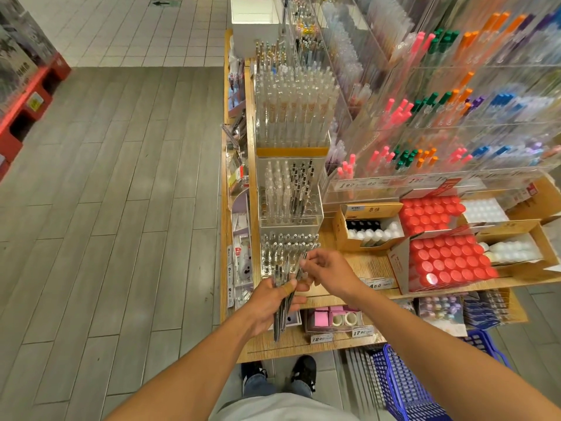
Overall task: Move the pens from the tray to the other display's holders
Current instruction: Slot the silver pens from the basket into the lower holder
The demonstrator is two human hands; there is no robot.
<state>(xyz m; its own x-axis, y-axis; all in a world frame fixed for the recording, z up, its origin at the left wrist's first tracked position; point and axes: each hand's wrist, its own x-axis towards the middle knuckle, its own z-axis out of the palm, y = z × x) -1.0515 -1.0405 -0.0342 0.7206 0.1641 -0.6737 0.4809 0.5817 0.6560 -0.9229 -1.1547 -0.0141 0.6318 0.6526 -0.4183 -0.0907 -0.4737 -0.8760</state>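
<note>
The pen holders (pixel 290 253) stand on the shelf (pixel 364 262), left of the boxes (pixel 446 259); a basket (pixel 403 387) sits below, nearer.

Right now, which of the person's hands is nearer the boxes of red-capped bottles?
Right. The right hand, pinching one pen, is just left of the red-capped bottles; the left hand, gripping the pen bundle, is farther left.

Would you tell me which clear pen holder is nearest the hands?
The lowest, front clear holder, right beside the right hand; the two taller holders stand farther back.
</note>
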